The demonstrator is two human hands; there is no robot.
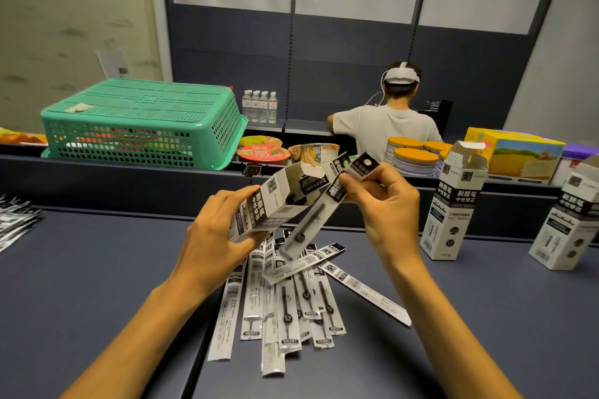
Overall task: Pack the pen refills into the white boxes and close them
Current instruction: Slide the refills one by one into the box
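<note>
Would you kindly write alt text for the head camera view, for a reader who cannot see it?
A person's left hand holds an open white box tilted while the right hand pinches packaged pen refills at its mouth. More loose refills lie on the dark table below, and two open boxes stand at right.

Dark table [97,285] bears scattered refills [285,308] and two upright boxes [452,204], seemingly open.

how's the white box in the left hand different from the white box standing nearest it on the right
The held box is tilted in the left hand, off the table; the standing box sits upright on the table, untouched. A refill packet is next to the held box; none touches the standing one. Both have open top flaps and matching black-and-white print.
</note>
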